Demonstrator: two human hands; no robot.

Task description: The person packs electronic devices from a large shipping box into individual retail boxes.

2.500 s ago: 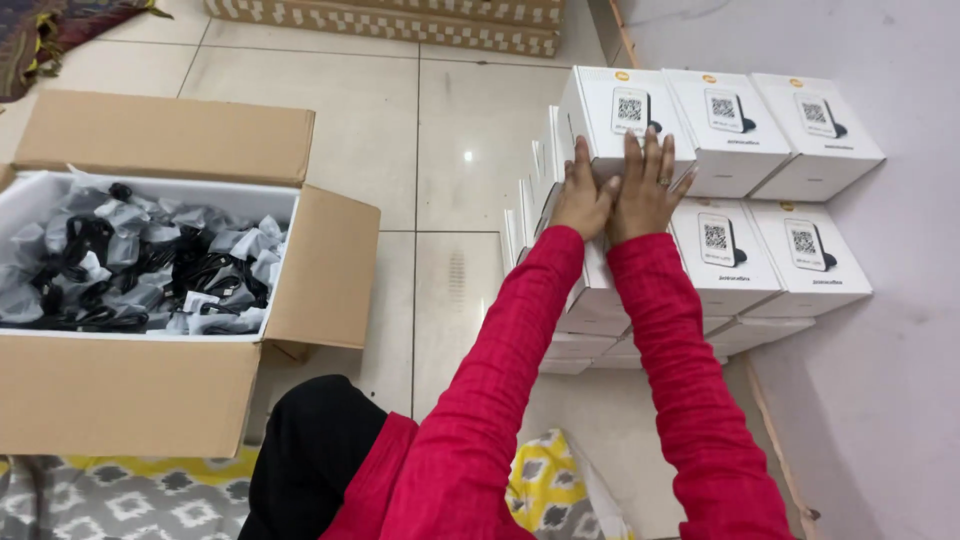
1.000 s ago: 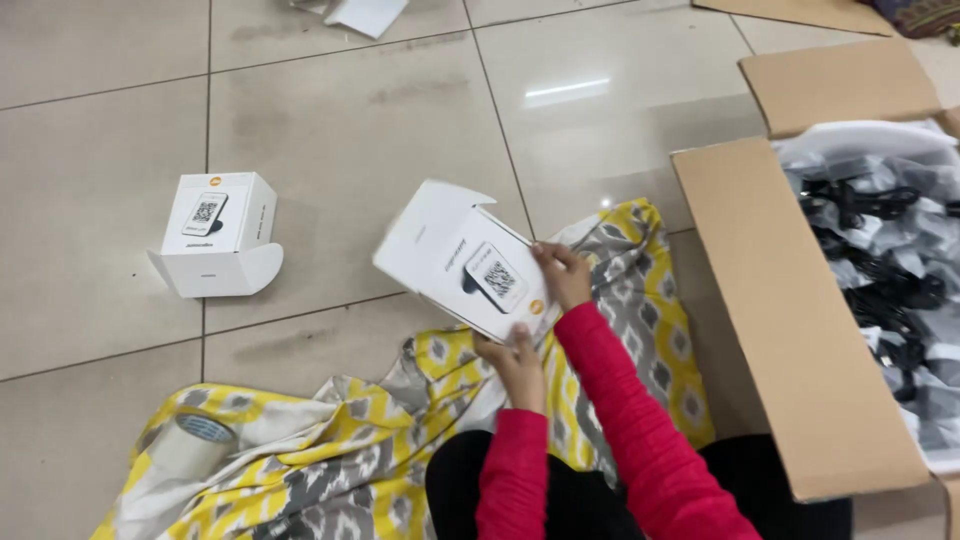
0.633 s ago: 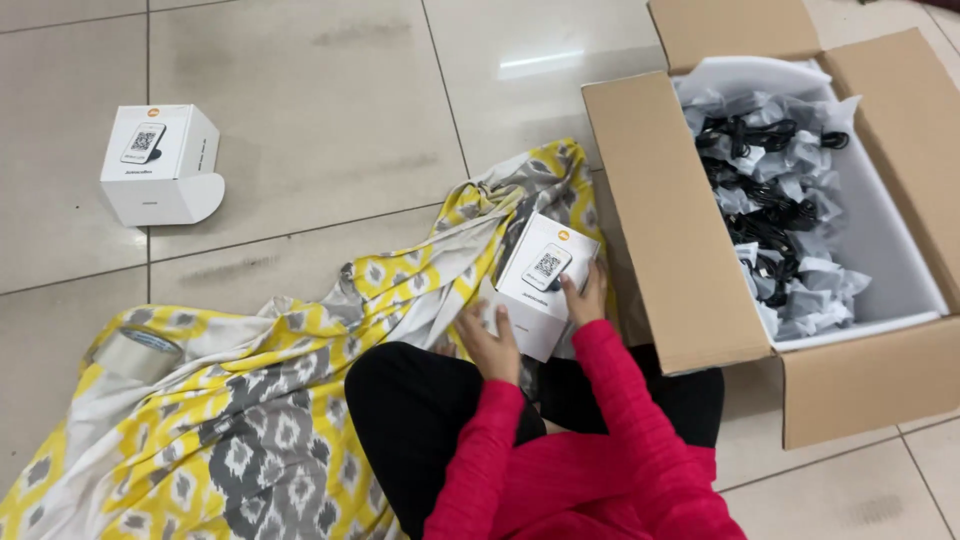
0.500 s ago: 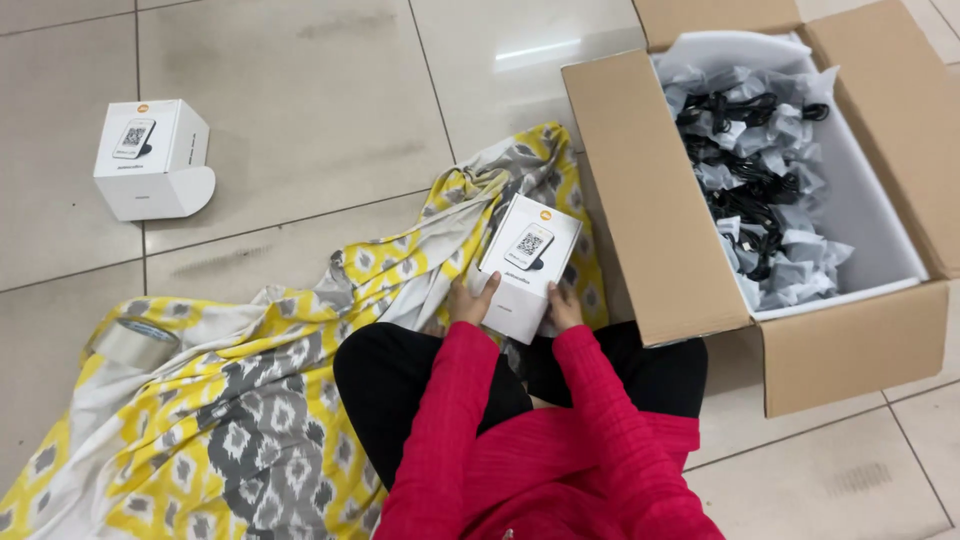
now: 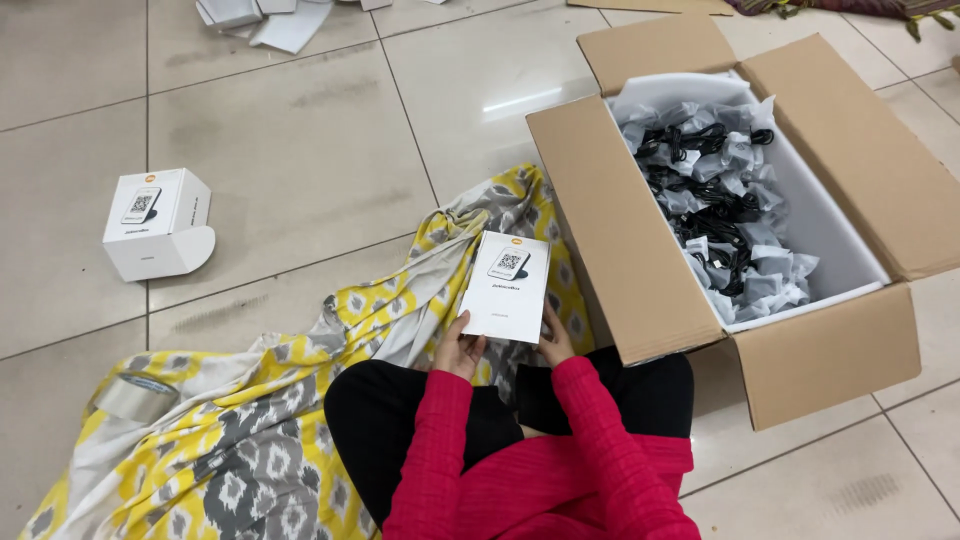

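Hands (image 5: pixel 505 345) w/ flat white box (image 5: pixel 505 287)

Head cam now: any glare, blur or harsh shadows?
Head view: sharp, no motion blur; a bright streak of glare on the glossy beige floor tiles beside the open brown cardboard carton; light is soft and even, with faint shadows; the flat white printed box, held by the left hand and right hand, is evenly lit.
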